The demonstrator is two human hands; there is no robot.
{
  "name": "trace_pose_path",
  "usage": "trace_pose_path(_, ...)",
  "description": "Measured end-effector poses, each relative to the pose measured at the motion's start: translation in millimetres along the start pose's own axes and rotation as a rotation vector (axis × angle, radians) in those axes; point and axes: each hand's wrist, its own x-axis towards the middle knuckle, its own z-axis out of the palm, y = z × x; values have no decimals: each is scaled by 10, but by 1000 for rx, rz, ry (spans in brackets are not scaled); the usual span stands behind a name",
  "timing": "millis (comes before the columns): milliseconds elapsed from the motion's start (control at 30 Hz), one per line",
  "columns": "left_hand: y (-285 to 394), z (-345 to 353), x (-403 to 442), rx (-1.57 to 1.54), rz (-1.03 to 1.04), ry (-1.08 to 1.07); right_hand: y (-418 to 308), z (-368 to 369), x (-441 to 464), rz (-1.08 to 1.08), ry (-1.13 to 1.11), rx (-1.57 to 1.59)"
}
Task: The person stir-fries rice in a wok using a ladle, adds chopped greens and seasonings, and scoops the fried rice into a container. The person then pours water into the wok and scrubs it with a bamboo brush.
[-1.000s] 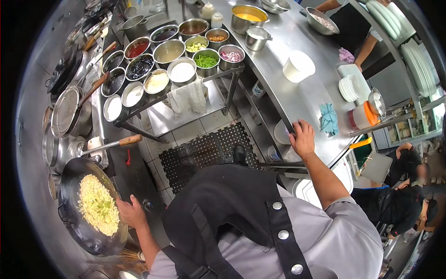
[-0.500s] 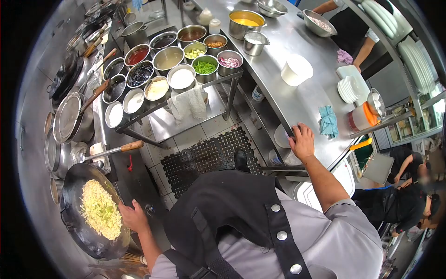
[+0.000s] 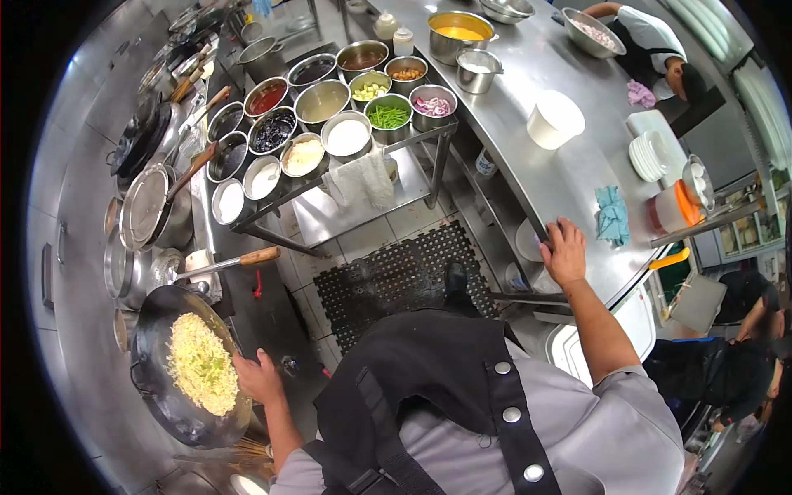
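My left hand (image 3: 261, 378) grips the right rim of a dark wok (image 3: 157, 412), thumb sticking up and fingers partly hidden by the rim. Inside the wok lies a heap of yellow fried rice (image 3: 200, 359) with green bits in its middle. My right hand (image 3: 566, 254) rests on the edge of the steel counter (image 3: 528, 194), fingers spread and holding nothing. Just above the wok, a long-handled ladle (image 3: 231, 263) with a wooden grip lies across the stove edge.
Metal pots of sauces, white powders and cut vegetables, among them green pieces (image 3: 388, 114), fill a rack (image 3: 346, 161). The counter bears a white tub (image 3: 555, 120), a blue cloth (image 3: 612, 216) and a pot of yellow liquid (image 3: 459, 37). Co-workers (image 3: 709, 375) stand at the right.
The whole view has shifted, so things appear farther right. My hands keep their places on the wok and counter. The co-worker at the top right has bent down over the counter.
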Motion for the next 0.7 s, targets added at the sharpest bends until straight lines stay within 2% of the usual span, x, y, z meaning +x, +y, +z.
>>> trace_pose_path(267, -66, 91, -1, -47, -41, -13, 31, -28, 11, 8, 29, 55)
trace_pose_path(333, -45, 94, 16, -103, -146, -50, 35, -58, 7, 18, 27, 74)
trace_pose_path(367, -58, 98, 31, -102, -136, -52, 43, -69, 27, 12, 31, 88)
trace_pose_path(600, 184, 102, 17, 39, -194, 7, 94, -139, 86, 31, 32, 157)
trace_pose_path(700, 285, 147, 64, 127, -199, 96, 221, 2, 230, 38, 138, 354)
